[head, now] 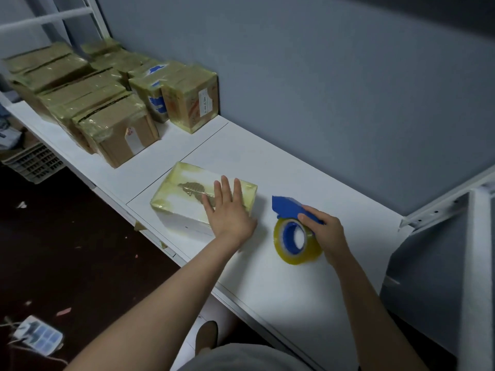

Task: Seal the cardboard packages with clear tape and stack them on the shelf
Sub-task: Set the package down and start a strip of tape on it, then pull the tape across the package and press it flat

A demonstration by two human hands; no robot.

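A white package (187, 195) wrapped in yellowish clear tape lies flat on the white shelf board (281, 277). My left hand (227, 210) rests on its right end with fingers straight and spread. To its right, my right hand (326, 231) grips the blue tape dispenser (288, 206), which stands on the board with its roll of clear tape (294, 241) facing me. Several taped cardboard packages (107, 103) stand packed together at the far left of the shelf.
A grey wall (321, 76) runs behind the shelf. A white metal frame post (476, 263) rises at the right. Beyond the shelf's front edge is dark floor (80, 250) with scraps, a plastic crate (34, 162) and a small packet (37, 334).
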